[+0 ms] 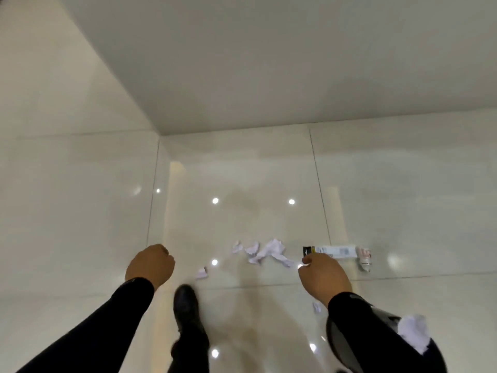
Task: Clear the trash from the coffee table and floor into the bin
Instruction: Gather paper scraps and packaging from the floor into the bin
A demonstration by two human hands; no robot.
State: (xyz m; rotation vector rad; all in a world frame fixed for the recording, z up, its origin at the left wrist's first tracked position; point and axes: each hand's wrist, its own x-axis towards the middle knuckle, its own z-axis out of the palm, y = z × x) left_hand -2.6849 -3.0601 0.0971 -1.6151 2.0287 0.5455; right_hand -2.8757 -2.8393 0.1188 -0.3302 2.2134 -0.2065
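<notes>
A dark round bin holding crumpled white tissue sits at the lower right. Soft crumpled tissues and a flat printed carton litter the glossy tiled floor. The right hand pinches a tissue end; the left hand is fisted, empty.
</notes>
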